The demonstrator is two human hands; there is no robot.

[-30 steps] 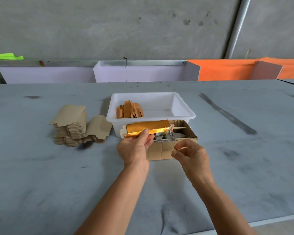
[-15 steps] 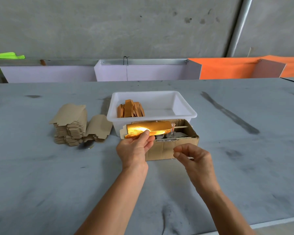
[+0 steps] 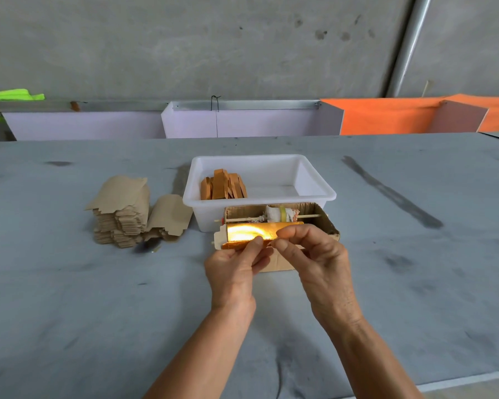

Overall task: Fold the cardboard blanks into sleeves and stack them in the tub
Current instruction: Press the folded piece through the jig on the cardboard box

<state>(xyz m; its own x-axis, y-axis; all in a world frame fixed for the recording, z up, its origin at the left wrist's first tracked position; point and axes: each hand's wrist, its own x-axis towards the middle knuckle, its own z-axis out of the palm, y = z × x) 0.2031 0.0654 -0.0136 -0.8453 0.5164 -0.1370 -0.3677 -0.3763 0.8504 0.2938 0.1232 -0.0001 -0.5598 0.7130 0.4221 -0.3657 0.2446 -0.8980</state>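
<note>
A shiny gold cardboard blank (image 3: 249,234) is held over the near edge of a small brown box, partly folded lengthwise. My left hand (image 3: 234,267) pinches its lower edge with thumb and fingers. My right hand (image 3: 314,254) pinches the blank's right part, fingers curled over its top. Behind stands the white tub (image 3: 314,194) with several folded orange-brown sleeves (image 3: 224,188) leaning in its left part. A pile of flat brown blanks (image 3: 121,214) lies on the table to the left of the tub.
The open brown cardboard box (image 3: 327,226) in front of the tub holds a thin stick with a wrapped roll (image 3: 278,216) on it. The grey table (image 3: 69,298) runs to a near edge at lower right. White and orange panels line the far side.
My right hand has risen from the box front and taken hold of the gold blank. The blank has come nearer, off the box's inside, showing the stick and roll behind it.
</note>
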